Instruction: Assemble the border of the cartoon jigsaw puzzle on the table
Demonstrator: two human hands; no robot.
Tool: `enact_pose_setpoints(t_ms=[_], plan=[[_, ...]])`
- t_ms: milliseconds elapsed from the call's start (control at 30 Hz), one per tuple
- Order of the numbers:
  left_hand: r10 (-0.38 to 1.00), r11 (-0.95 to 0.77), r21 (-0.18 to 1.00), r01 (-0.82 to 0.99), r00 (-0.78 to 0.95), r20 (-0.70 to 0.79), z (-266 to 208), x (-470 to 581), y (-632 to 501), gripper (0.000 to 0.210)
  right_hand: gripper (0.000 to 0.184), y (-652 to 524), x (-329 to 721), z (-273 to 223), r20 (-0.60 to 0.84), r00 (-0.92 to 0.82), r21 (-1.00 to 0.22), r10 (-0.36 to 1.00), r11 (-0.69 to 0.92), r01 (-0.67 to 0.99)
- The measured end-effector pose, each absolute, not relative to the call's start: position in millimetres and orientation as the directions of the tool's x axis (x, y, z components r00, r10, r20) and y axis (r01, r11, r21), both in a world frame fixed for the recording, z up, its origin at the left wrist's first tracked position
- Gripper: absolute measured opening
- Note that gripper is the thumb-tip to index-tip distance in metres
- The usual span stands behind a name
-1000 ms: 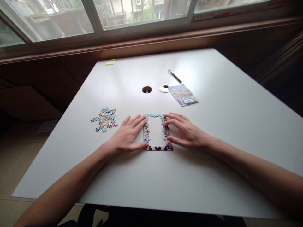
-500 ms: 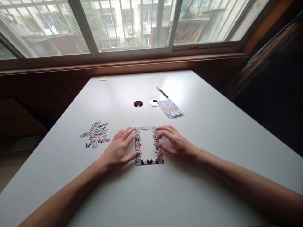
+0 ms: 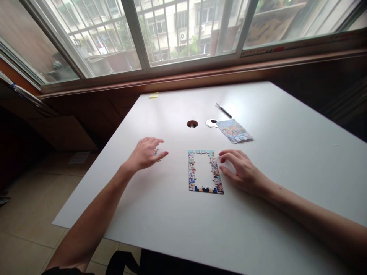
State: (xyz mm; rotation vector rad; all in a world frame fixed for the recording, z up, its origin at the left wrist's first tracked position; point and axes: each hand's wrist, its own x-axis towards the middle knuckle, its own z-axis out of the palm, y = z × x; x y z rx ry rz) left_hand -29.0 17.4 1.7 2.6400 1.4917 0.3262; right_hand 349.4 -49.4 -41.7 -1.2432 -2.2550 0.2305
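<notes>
On the white table lies a jigsaw puzzle border [image 3: 191,172], a joined rectangular frame of colourful pieces around a bare middle. My left hand [image 3: 146,152] is over the pile of loose puzzle pieces [image 3: 156,151], thumb and fingers apart; it hides nearly all of the pile. Whether its fingers touch any piece cannot be seen. Just right of the border, my right hand [image 3: 239,168] rests on the table with curved, parted fingers and nothing between them.
Beyond the border lies a colourful printed packet [image 3: 235,131], with a pen [image 3: 223,110] behind it. A round metal cover [image 3: 211,123] sits beside a cable hole [image 3: 192,124] in the table [image 3: 172,221]. Yellow tape [image 3: 153,95] marks the far edge, below the window.
My left hand has left the border and moved left over the loose pieces. My right hand has drawn slightly away from the border's right side. The view has turned left.
</notes>
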Motion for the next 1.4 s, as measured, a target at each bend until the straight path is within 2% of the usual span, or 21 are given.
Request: enact_pose_setpoints(t_ms=[67,133,233,333,433,567,967,1200,1400], plan=[[0.925,-0.379,0.162,0.911,0.369,0.090,-7,-59,20,0.096,0.008,-49,349,-43,0.384,-0.420,-0.393,0.823,0.557,0.732],[0.944,-0.329,0.151,0.932,0.328,0.034,-19,-78,17,0.112,0.012,-49,349,-44,0.378,-0.429,-0.389,0.821,0.561,0.731],[0.948,-0.316,0.138,0.938,0.319,0.008,-34,-80,12,0.107,0.027,-48,348,-45,0.351,-0.463,-0.367,0.814,0.575,0.731],[0.928,-0.368,0.128,0.921,0.373,-0.016,-35,-62,19,0.088,0.047,-48,348,-46,0.301,-0.501,-0.329,0.812,0.581,0.744],[0.901,-0.428,0.135,0.894,0.433,-0.017,-32,-41,30,0.075,0.056,-49,348,-46,0.257,-0.517,-0.311,0.817,0.576,0.756],[0.867,-0.491,0.153,0.857,0.498,-0.010,-30,-13,41,0.067,0.057,-49,347,-44,0.224,-0.519,-0.318,0.825,0.565,0.761],[0.784,-0.607,0.209,0.766,0.620,0.006,-32,54,72,0.063,0.064,-52,347,-36,0.193,-0.606,-0.303,0.772,0.634,0.711],[0.707,-0.699,0.302,0.649,0.692,0.149,-30,51,67,0.051,0.064,-53,348,-31,0.206,-0.646,-0.329,0.735,0.674,0.661],[0.662,-0.736,0.383,0.558,0.711,0.237,-25,47,68,0.056,0.062,-52,348,-31,0.219,-0.655,-0.358,0.723,0.684,0.636]])
